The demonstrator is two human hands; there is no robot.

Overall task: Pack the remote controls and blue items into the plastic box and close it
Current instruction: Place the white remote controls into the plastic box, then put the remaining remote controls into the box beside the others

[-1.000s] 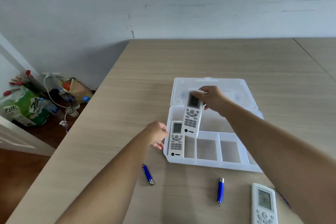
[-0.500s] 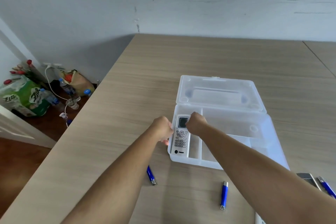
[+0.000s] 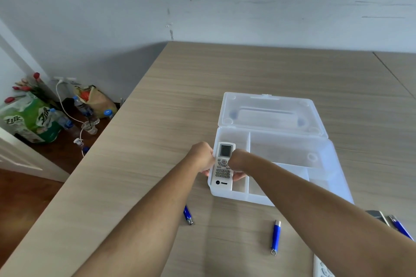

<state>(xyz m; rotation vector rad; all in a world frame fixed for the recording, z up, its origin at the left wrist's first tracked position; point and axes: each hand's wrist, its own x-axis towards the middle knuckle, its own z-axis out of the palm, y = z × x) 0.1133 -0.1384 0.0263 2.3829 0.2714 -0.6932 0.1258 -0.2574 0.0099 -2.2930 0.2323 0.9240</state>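
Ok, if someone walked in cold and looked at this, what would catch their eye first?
Probably the two hands, left and right, pressed to either side of a white remote in the left end compartment of the open clear plastic box. Next, the blue items on the table in front of the box, such as one near the right forearm.

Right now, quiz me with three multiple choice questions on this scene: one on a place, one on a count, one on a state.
1. Where does the remote sit?
A. the box's left compartment
B. on the lid
C. on the floor

2. How many blue items lie on the table in view?
A. one
B. three
C. five

3. The plastic box is:
A. latched shut
B. open
C. upside down

Answers:
1 A, both hands hold it there.
2 B, near the left arm, in the middle, at the right edge.
3 B, lid lies folded back.
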